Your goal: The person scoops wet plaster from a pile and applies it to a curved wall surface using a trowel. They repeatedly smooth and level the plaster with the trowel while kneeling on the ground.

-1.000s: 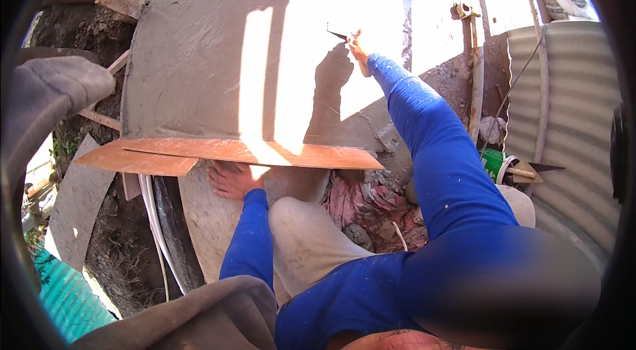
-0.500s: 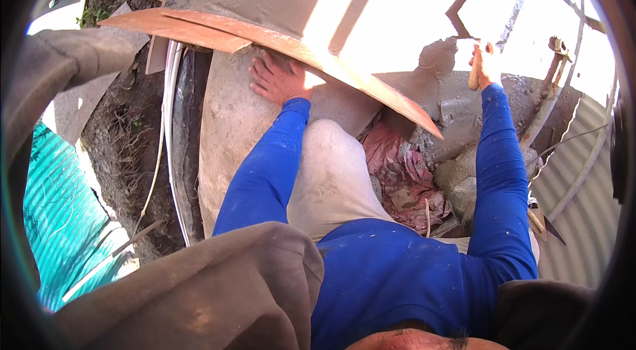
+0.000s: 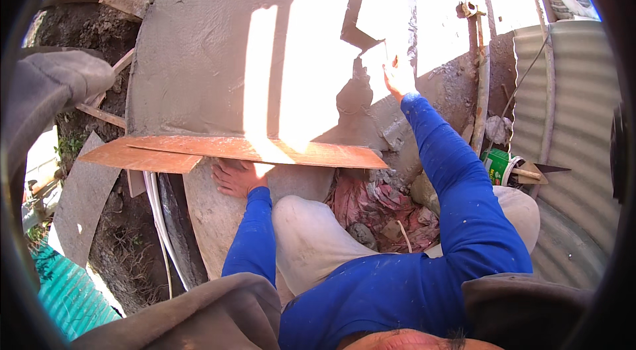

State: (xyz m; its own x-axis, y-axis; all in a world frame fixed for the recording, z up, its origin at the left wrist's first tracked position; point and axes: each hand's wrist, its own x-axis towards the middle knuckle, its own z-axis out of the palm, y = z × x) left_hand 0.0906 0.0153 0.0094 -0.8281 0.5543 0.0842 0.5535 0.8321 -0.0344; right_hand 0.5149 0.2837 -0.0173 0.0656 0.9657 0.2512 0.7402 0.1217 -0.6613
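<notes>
My left hand lies with fingers spread on the pale surface at the lower edge of a thin reddish-brown board. Part of that hand is tucked behind the board. The board runs crosswise along the bottom of a smooth grey mortar surface. Farther right, my right hand is raised over the brightly sunlit mortar, closed around a trowel. Glare washes out most of the trowel, but its dark bent shadow falls on the mortar, with the hand's shadow below it.
A crumpled reddish sack lies beside my knee. To the right are a green and white container, a pole and corrugated sheets. Soil, scrap wood and white tubes lie left.
The view has shifted, so the board now looks nearly level and the container shows. My right hand has moved leftward in view with the trowel. My left hand stays at the board's edge.
</notes>
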